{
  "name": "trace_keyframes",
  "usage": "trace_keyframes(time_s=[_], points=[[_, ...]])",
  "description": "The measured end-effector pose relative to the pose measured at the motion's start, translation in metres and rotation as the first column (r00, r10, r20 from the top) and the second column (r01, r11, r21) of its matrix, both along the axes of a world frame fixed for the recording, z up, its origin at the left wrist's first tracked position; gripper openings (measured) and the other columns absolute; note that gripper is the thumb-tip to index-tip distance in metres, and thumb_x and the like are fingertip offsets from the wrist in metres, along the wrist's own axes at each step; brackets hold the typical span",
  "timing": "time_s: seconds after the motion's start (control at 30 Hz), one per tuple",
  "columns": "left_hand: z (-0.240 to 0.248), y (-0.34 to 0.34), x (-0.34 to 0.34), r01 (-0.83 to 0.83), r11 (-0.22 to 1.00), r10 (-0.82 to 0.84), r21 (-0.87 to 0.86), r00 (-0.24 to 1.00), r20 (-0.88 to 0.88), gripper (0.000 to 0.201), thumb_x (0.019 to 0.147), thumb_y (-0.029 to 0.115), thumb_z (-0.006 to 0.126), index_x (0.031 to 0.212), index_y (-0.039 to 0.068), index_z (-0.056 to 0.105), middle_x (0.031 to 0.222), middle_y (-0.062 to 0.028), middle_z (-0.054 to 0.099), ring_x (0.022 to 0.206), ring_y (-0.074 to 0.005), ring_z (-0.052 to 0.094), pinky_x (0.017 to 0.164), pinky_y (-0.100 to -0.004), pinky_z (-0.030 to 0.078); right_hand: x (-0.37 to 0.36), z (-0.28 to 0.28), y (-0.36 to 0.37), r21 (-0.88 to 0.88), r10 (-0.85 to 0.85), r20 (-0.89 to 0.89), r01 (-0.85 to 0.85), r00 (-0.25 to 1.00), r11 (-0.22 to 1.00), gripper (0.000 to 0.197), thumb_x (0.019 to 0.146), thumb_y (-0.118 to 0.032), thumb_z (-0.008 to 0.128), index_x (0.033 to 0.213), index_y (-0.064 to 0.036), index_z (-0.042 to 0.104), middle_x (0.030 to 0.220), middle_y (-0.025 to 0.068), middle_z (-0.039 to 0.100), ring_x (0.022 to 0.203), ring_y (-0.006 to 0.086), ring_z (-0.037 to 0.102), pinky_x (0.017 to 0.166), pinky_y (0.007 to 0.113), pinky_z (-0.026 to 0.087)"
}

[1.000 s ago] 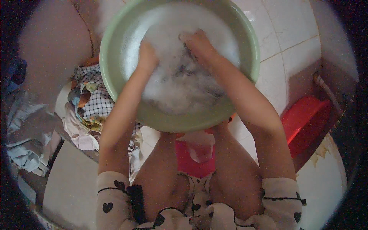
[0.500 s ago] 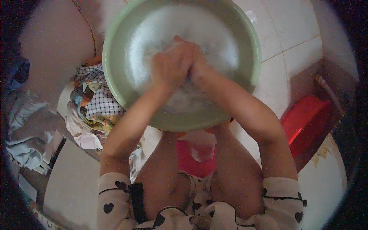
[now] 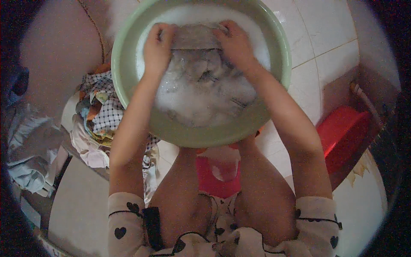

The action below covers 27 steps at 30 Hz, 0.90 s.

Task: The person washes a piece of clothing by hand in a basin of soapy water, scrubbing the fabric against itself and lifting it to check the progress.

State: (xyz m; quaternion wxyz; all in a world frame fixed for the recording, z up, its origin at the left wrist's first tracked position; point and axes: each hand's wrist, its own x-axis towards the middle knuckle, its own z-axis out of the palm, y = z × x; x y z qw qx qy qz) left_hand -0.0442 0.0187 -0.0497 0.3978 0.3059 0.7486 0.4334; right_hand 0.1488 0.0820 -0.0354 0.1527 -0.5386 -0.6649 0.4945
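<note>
A wet, pale grey garment (image 3: 196,37) with a thin dark trim line is stretched between my two hands over a large light green basin (image 3: 122,85). My left hand (image 3: 158,47) grips its left edge with curled fingers. On the other side, my right hand (image 3: 235,45) pinches the right edge. The garment's lower part spreads in folds into the soapy water (image 3: 205,96), where white foam covers much of it. How far the cloth reaches under the suds is hidden.
Left of the basin lies a heap of clothes (image 3: 107,115), checked, floral and pale. Farther left is a grey cloth bundle (image 3: 32,158). A red plastic basin (image 3: 342,132) stands at the right near a pale hose (image 3: 364,100). White floor tiles (image 3: 329,34) surround the green basin.
My hands were together in the middle of the basin. They have moved apart and toward its far side, and the garment now shows spread between them.
</note>
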Motion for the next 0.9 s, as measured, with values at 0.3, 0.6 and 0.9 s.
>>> trace_keyframes(time_s=[0.3, 0.6, 0.9], points=[[-0.059, -0.034, -0.019, 0.401, 0.713, -0.667, -0.575, 0.642, -0.378, 0.034, 0.084, 0.022, 0.051, 0.116, 0.01, 0.048, 0.106, -0.0189, 0.054, 0.093, -0.0361, 0.054, 0.076, -0.0413, 0.045, -0.02, -0.047, -0.021, 0.052, 0.216, 0.357, -0.25, 0.909, 0.967, 0.024, 0.079, -0.018, 0.049, 0.092, -0.0001, 0.057, 0.092, 0.0225, 0.057, 0.083, 0.0364, 0.056, 0.073, 0.046, 0.044], [0.051, -0.031, 0.076, 0.653, 0.753, -0.543, -0.076, 0.553, -0.632, 0.03, 0.078, 0.011, 0.05, 0.108, 0.009, 0.052, 0.093, -0.0116, 0.061, 0.086, -0.0269, 0.06, 0.071, -0.0352, 0.047, -0.044, -0.079, -0.043, -0.643, -0.256, -0.392, -0.064, 0.883, 0.763, 0.025, 0.081, -0.017, 0.046, 0.099, -0.0043, 0.057, 0.093, 0.0157, 0.058, 0.085, 0.0276, 0.056, 0.074, 0.038, 0.045], [0.067, -0.024, 0.075, 0.529, 0.847, -0.473, -0.048, 0.709, -0.523, 0.024, 0.083, 0.026, 0.052, 0.094, 0.007, 0.06, 0.085, -0.0103, 0.063, 0.075, -0.0255, 0.059, 0.069, -0.0335, 0.046, -0.02, 0.016, -0.044, -0.786, -0.44, -0.236, 0.096, 0.867, 0.61, 0.026, 0.085, -0.028, 0.048, 0.098, -0.0065, 0.055, 0.098, 0.0054, 0.055, 0.092, 0.0168, 0.049, 0.079, 0.033, 0.04]])
